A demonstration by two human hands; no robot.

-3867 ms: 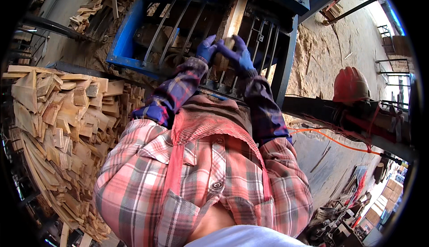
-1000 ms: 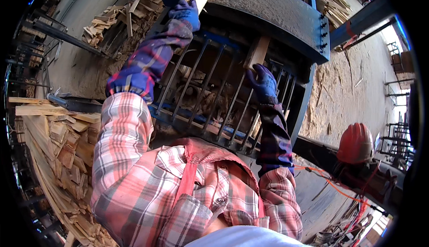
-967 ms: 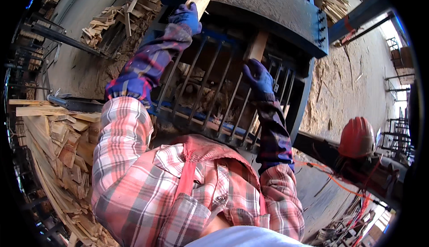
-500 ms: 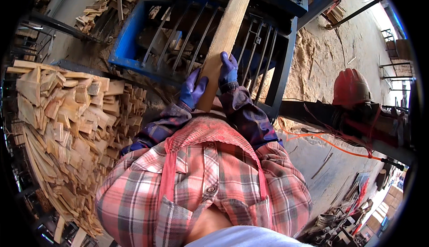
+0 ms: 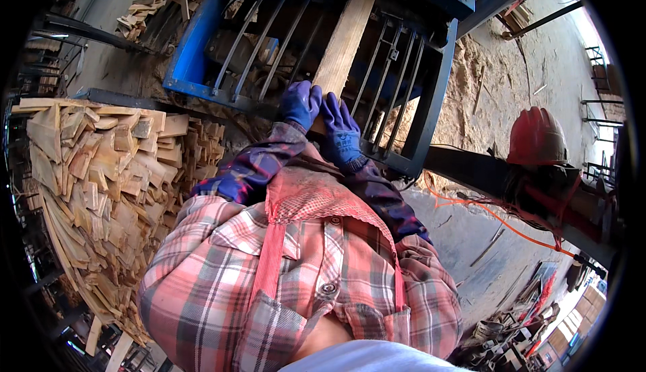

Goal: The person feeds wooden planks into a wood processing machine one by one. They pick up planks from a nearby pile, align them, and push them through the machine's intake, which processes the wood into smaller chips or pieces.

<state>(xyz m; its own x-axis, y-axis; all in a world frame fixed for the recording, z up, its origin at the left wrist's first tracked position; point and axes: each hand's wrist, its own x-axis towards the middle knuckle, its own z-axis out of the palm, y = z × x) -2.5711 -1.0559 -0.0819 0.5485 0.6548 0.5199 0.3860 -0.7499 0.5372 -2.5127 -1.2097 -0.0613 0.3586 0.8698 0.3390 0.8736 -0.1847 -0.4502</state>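
Observation:
A long, pale wooden plank (image 5: 348,39) lies lengthwise over the metal bars of a blue machine (image 5: 176,76), its far end running under the machine's dark housing. Both my hands wear purple-blue gloves and are at the plank's near end, close to my apron. My left hand (image 5: 300,105) is closed on the left side, its fingers curled. On the other side, my right hand (image 5: 342,131) grips the plank with its fingers lying forward along it. The gloves cover part of the near end, and the undersides of both hands are hidden.
A big stack of split wood pieces (image 5: 111,183) stands at the left. To the right, a red hard hat (image 5: 537,136) rests on a dark beam (image 5: 464,170), with an orange cable (image 5: 501,220) below. Sawdust (image 5: 464,92) covers ground beside the machine.
The plank has slid slightly forward under the housing. My hands have shifted to its near end, the right one moving back toward me and the left one moving up and inward.

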